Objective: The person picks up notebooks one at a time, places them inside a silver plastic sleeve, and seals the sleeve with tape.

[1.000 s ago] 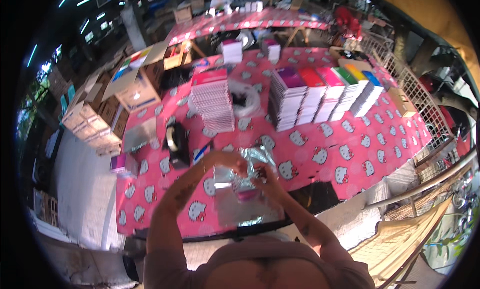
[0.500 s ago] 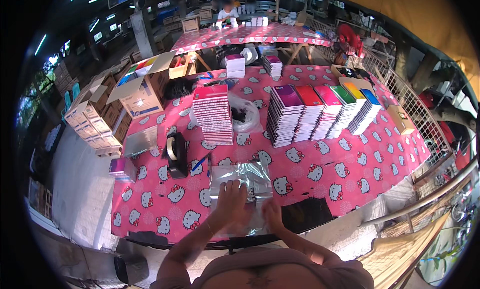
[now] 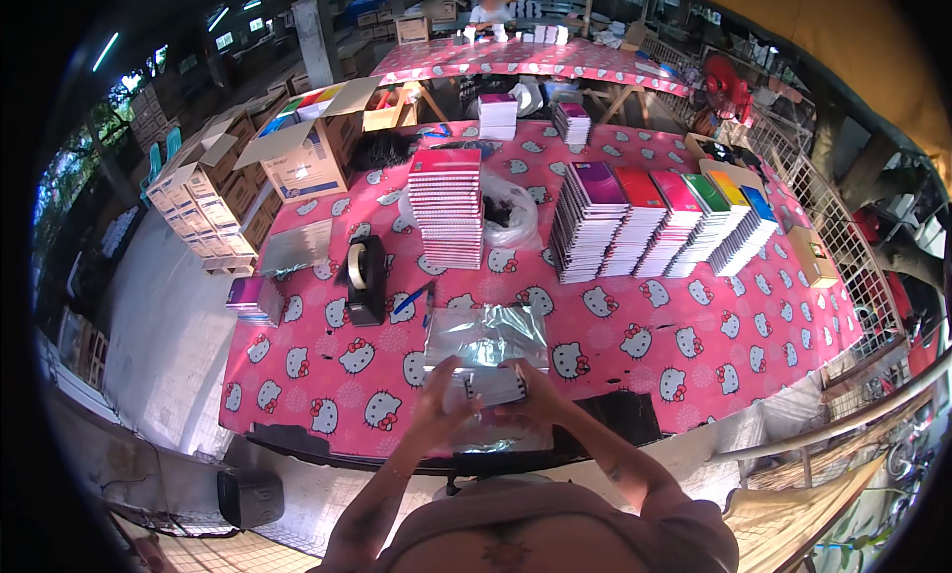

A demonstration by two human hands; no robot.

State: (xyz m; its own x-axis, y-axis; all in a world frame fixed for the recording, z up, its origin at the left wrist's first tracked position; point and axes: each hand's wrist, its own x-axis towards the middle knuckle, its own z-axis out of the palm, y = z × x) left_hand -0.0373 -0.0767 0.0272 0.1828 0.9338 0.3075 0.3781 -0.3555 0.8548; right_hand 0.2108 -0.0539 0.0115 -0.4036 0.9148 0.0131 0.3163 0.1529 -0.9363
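Both hands work close to the near edge of the pink, cartoon-patterned table (image 3: 615, 320), and the step in hand looks to be positioning a small, pale, block-shaped bundle with a dark right edge (image 3: 491, 386) on sheets of clear, glossy plastic film (image 3: 486, 337). The bundle lies between the two hands, with film spread beyond it and more under the wrists. The right hand (image 3: 535, 397) curls round the bundle's right side and seems to grip it; the left hand (image 3: 443, 406) stands at the left side, fingers and thumb curved and parted, and whether it presses on the bundle cannot be told. Glare blurs where film and bundle meet. As a judgement, the next move calls for a level hold from both sides and light fingers, since slick film may slide or crease. A black tape dispenser with a cream roll (image 3: 370, 297) and a blue pen (image 3: 409, 300) lie to the left, near the film, and a tall stack of red-covered spiral notebooks (image 3: 445, 221) stands farther back.
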